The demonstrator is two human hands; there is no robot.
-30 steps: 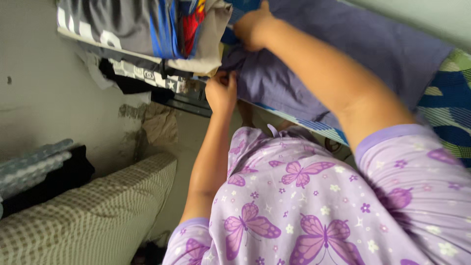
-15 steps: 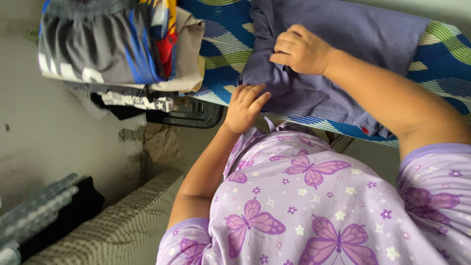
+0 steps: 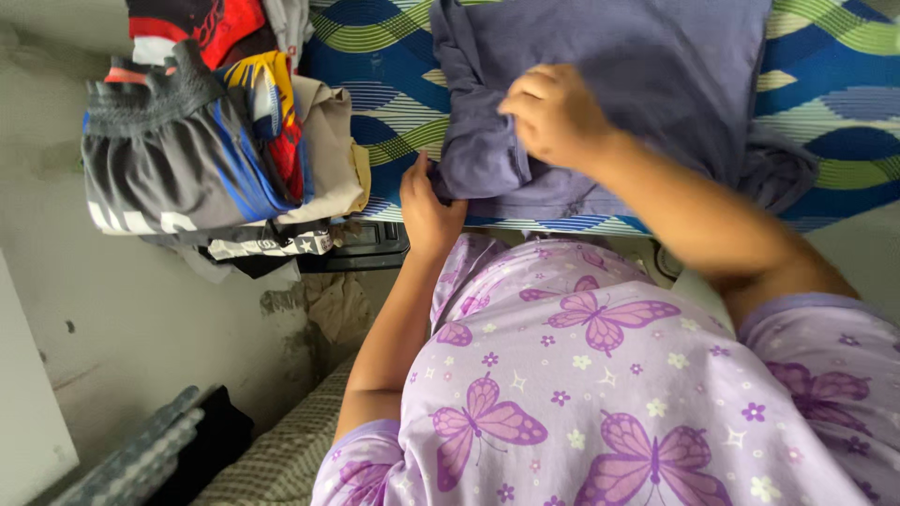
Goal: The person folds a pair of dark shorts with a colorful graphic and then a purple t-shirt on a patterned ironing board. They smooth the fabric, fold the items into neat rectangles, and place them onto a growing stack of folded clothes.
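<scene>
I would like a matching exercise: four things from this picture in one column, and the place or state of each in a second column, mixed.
1. left hand
2. right hand
3. purple garment
4. pile of folded clothes

a. lies spread on the blue and green patterned cover
b. presses on top of the garment
c. grips the garment's near edge
d. sits left of the garment

Pairs: 1-c, 2-b, 3-a, 4-d

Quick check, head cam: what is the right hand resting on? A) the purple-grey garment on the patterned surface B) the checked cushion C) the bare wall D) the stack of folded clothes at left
A: the right hand presses on the purple-grey fabric garment spread over the blue-and-green wavy-patterned surface, while the left hand grips its near edge.
</scene>
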